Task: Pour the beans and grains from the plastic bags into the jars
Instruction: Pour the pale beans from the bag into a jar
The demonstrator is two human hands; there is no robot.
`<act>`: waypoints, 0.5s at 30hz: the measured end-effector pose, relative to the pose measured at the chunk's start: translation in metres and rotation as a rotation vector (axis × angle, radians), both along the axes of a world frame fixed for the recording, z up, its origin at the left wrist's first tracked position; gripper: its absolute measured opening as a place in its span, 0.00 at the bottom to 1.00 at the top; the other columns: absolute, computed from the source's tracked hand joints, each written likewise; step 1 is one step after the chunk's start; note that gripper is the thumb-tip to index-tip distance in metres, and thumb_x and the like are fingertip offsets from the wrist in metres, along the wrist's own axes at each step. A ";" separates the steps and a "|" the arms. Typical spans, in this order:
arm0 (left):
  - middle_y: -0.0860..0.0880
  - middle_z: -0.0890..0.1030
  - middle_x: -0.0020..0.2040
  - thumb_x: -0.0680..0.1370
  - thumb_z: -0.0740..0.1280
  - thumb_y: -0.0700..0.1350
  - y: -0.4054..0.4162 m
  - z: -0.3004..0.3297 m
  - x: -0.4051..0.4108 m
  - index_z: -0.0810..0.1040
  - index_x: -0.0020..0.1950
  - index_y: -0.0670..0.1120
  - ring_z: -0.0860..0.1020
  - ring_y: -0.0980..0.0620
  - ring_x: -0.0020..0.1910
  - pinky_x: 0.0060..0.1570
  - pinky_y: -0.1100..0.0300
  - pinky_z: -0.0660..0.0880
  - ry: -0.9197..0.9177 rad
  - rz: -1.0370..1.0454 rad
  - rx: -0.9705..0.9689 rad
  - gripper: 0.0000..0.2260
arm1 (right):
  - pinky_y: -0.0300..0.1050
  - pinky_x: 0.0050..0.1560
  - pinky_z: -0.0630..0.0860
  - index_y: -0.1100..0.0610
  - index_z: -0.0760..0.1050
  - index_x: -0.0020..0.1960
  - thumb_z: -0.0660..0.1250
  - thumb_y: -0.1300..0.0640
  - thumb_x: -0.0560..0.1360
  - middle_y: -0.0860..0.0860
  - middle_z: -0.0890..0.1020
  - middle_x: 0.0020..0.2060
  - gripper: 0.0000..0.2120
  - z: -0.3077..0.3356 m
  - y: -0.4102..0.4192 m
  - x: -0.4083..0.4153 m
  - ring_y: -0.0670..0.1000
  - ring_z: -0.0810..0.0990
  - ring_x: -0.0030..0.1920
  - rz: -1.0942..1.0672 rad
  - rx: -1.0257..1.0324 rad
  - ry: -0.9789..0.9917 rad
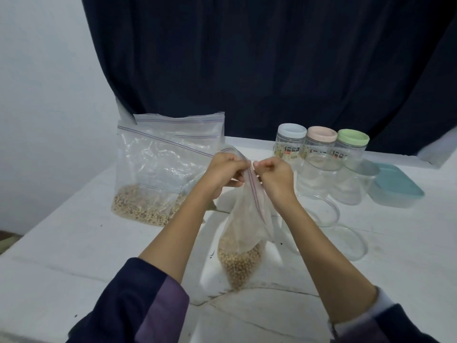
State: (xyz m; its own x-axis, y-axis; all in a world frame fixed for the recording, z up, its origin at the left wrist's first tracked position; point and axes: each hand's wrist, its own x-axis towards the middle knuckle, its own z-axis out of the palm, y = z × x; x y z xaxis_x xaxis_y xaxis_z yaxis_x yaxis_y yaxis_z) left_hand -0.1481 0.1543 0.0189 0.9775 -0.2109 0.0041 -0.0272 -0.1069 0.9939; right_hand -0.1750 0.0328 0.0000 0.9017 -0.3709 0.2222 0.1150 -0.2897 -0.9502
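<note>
At the centre of the frame, a person's left hand (223,173) and right hand (275,175) each pinch the zip-seal top of a clear plastic bag (249,219), fingers curled tight on either side of its red-lined strip, the two hands almost touching. The bag hangs down from the grip towards the lower centre, its bottom swollen with pale round beans (238,264) just above the white bench (74,256). Left of centre, a second zip bag (158,174) stands on the bench with a layer of mixed grains (143,206) at its base; a third bag (188,127) rises behind it against a dark curtain (247,58). At the right, three clear jars stand in a row near the bench's far edge: one with a white lid (291,131), one with a pink lid (322,133), one with a green lid (353,136). Each carries a printed label with red and dark markings, too blurred to read. In front of them sit clear lidless containers (319,174), and to their right a rectangular box with a teal lid (395,184). More clear round containers (324,211) lie closer to the hanging bag. Dark sleeves (128,300) cover both forearms at the bottom of the frame.
</note>
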 end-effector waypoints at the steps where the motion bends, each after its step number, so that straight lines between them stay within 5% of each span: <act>1: 0.47 0.73 0.28 0.77 0.67 0.39 0.000 0.002 0.003 0.70 0.34 0.44 0.72 0.54 0.25 0.24 0.66 0.71 0.008 -0.002 -0.006 0.13 | 0.44 0.43 0.75 0.56 0.72 0.37 0.67 0.58 0.77 0.50 0.77 0.34 0.10 0.002 0.001 0.000 0.50 0.77 0.38 -0.028 -0.012 -0.065; 5: 0.50 0.67 0.22 0.77 0.63 0.36 0.000 0.007 0.004 0.69 0.38 0.41 0.66 0.54 0.21 0.22 0.66 0.63 0.025 -0.072 -0.087 0.09 | 0.43 0.34 0.70 0.59 0.70 0.35 0.66 0.51 0.78 0.51 0.73 0.29 0.17 0.013 0.004 0.002 0.49 0.72 0.30 0.115 -0.026 -0.078; 8: 0.42 0.68 0.27 0.78 0.60 0.37 -0.003 0.010 0.002 0.72 0.44 0.39 0.71 0.50 0.20 0.24 0.65 0.67 0.006 -0.113 -0.157 0.05 | 0.41 0.27 0.68 0.64 0.75 0.43 0.63 0.44 0.79 0.54 0.72 0.27 0.21 0.017 0.007 0.002 0.47 0.70 0.22 0.308 0.083 0.051; 12: 0.36 0.69 0.39 0.77 0.63 0.42 -0.007 0.023 0.008 0.71 0.38 0.39 0.73 0.43 0.24 0.35 0.43 0.66 -0.038 -0.103 -0.230 0.10 | 0.39 0.26 0.68 0.63 0.74 0.47 0.64 0.48 0.78 0.57 0.72 0.29 0.17 0.028 0.006 0.005 0.47 0.70 0.23 0.402 0.200 -0.027; 15: 0.36 0.69 0.37 0.78 0.63 0.43 -0.010 0.027 0.011 0.69 0.33 0.40 0.73 0.43 0.23 0.33 0.44 0.67 -0.053 -0.111 -0.247 0.14 | 0.38 0.25 0.68 0.63 0.74 0.47 0.66 0.49 0.78 0.56 0.71 0.28 0.16 0.031 0.001 0.010 0.47 0.71 0.23 0.420 0.227 -0.043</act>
State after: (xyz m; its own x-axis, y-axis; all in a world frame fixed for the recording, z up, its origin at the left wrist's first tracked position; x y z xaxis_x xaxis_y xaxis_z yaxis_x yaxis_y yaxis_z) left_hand -0.1370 0.1444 0.0459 0.9455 -0.3032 0.1188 -0.0774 0.1451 0.9864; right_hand -0.1653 0.0337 0.0311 0.9757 -0.0195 0.2181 0.2182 0.0041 -0.9759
